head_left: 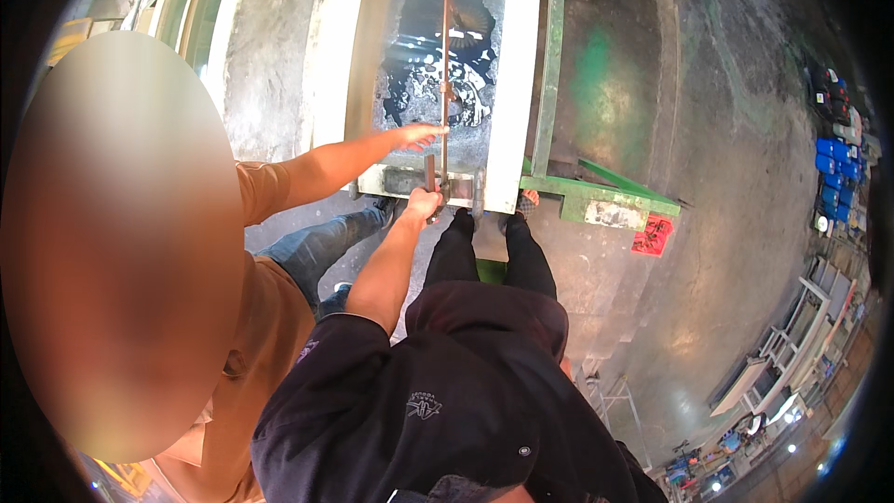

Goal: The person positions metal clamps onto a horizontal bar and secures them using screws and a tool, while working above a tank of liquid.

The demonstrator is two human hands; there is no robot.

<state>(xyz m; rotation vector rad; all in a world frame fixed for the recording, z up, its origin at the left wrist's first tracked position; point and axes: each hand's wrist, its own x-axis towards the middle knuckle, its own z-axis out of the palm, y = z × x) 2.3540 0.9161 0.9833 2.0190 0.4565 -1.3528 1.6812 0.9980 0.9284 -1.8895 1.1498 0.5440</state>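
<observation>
Grey floor (726,186) flanks a white-edged tank (515,84), left grip (426,203) wrapping a bar (429,171), right grip unseen.

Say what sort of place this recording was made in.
Probably an industrial workshop: a long trough of dark liquid, a green metal frame, and blue containers on a bare floor.
</observation>
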